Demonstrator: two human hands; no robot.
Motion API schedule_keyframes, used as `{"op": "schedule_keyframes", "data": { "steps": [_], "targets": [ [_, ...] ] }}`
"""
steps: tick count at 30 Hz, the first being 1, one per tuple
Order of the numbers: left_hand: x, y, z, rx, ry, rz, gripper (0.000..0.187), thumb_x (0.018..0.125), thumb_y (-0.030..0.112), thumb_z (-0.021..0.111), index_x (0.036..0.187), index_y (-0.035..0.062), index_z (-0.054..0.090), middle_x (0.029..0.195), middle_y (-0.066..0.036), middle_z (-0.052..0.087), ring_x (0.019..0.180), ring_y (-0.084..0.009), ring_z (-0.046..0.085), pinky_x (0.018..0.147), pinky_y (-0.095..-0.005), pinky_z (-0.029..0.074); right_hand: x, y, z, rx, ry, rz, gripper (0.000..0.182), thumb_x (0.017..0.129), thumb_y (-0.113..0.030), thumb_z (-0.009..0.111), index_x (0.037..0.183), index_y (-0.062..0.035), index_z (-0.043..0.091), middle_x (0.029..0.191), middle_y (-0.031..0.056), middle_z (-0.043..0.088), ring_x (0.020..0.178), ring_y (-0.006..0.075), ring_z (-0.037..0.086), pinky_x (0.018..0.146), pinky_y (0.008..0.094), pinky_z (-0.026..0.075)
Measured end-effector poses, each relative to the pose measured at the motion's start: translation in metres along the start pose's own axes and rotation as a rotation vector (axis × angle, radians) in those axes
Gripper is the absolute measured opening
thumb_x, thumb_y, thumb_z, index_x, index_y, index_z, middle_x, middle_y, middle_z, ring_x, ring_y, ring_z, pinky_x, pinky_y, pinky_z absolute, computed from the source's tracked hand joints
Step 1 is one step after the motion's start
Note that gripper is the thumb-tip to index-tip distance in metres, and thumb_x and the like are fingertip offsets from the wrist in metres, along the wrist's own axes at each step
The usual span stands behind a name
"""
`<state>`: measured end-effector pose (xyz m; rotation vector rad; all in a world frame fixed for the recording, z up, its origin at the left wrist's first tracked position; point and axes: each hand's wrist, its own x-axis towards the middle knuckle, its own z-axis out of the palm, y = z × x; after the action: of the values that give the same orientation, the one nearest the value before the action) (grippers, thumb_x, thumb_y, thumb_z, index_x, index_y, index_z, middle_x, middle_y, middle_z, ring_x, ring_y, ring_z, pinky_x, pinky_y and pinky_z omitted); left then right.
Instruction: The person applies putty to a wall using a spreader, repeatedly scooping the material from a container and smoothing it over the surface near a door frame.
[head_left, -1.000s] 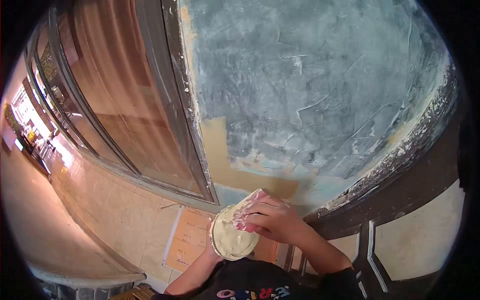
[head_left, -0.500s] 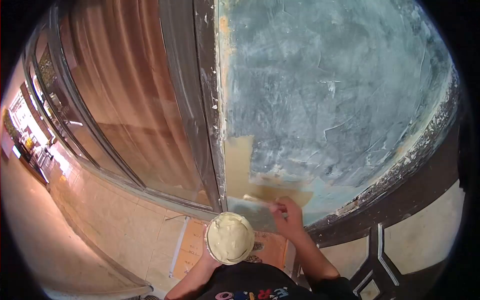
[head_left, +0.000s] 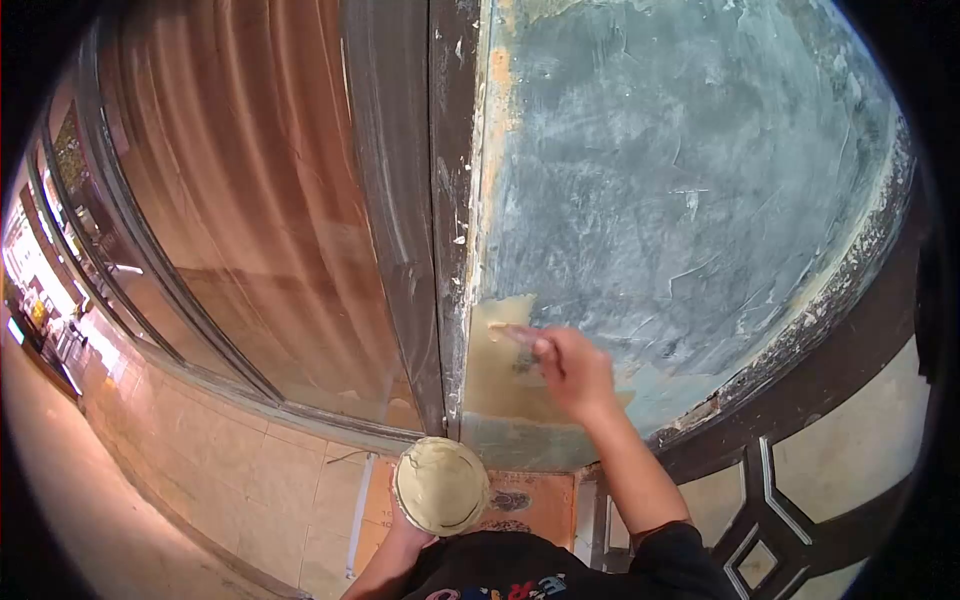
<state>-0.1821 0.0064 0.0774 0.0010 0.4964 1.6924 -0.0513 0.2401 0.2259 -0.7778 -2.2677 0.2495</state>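
Observation:
My right hand (head_left: 577, 368) is closed round the handle of a putty knife (head_left: 518, 335). A dab of cream putty is on the blade, which lies against the lower left part of the blue-grey wall panel (head_left: 620, 180). Around the blade spreads a patch of cream putty (head_left: 490, 380) along the panel's left edge. Lower down, my left hand (head_left: 405, 528) grips a round tub (head_left: 398, 485) from its left side and below. Thick cream putty (head_left: 445, 482) fills the tub up to its rim.
Left of the panel stands a dark, paint-flecked frame (head_left: 430, 200), then glass with a brown curtain (head_left: 250, 160) behind it. Below lie an orange board (head_left: 545, 500) and tiled floor (head_left: 265, 480). Dark panelling with pale insets (head_left: 850, 470) runs along the right.
My right hand has moved up with the putty knife, from the patch's lower edge to its upper part. The cream patch has widened. The tub sits slightly lower and further left in view.

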Motion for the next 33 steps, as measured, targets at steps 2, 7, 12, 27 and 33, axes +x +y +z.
{"op": "schedule_keyframes", "data": {
  "steps": [2, 7, 12, 27, 33],
  "targets": [
    [0.002, 0.007, -0.005, -0.069, 0.05, 0.021, 0.065, 0.093, 0.058, 0.028, 0.134, 0.0105, 0.045, 0.132, -0.014, 0.051, 0.119, -0.0323, 0.052, 0.099, -0.0529, 0.043, 0.011, -0.009, -0.017, 0.03, 0.171, -0.01, 0.012, 0.089, -0.015, 0.056, 0.097, -0.0071, 0.061, 0.084, 0.0136, 0.063, 0.078, 0.0348, 0.062, 0.064, 0.0416, 0.05],
    [-0.001, 0.029, 0.0, 0.298, -0.093, 0.141, 0.053, 0.091, 0.037, 0.053, 0.133, 0.0079, 0.04, 0.129, -0.013, 0.051, 0.117, -0.0263, 0.053, 0.094, -0.0444, 0.049, 0.0, -0.02, -0.018, -0.023, 0.101, -0.068, 0.009, 0.086, -0.013, 0.059, 0.094, -0.0097, 0.062, 0.083, 0.0115, 0.063, 0.075, 0.0326, 0.062, 0.061, 0.0414, 0.051],
    [0.01, 0.038, -0.027, 0.774, -0.282, 0.358, 0.079, 0.072, 0.011, 0.08, 0.136, 0.0076, 0.034, 0.131, -0.013, 0.049, 0.116, -0.0245, 0.054, 0.093, -0.043, 0.05, 0.008, -0.01, -0.005, -0.189, -0.148, -0.1, 0.014, 0.082, -0.011, 0.062, 0.095, -0.0076, 0.064, 0.085, 0.0122, 0.064, 0.075, 0.0308, 0.063, 0.062, 0.0387, 0.051],
    [0.007, 0.061, -0.012, -0.114, -0.042, -0.116, 0.086, 0.066, 0.009, 0.083, 0.137, 0.0064, 0.034, 0.133, -0.014, 0.047, 0.119, -0.0249, 0.052, 0.095, -0.0431, 0.049, 0.052, -0.053, -0.057, 0.038, 0.267, -0.007, 0.009, 0.087, -0.016, 0.057, 0.093, -0.0097, 0.061, 0.08, 0.0112, 0.062, 0.074, 0.0321, 0.062, 0.06, 0.0427, 0.049],
    [0.003, 0.059, -0.015, 0.634, -0.313, 0.312, 0.089, 0.066, 0.013, 0.084, 0.138, 0.0072, 0.033, 0.133, -0.014, 0.047, 0.121, -0.0255, 0.05, 0.096, -0.0442, 0.048, 0.038, -0.046, -0.03, -0.208, -0.205, -0.148, 0.011, 0.089, -0.019, 0.056, 0.091, -0.0089, 0.06, 0.083, 0.0111, 0.063, 0.076, 0.0324, 0.062, 0.063, 0.0409, 0.05]
  ]
}}
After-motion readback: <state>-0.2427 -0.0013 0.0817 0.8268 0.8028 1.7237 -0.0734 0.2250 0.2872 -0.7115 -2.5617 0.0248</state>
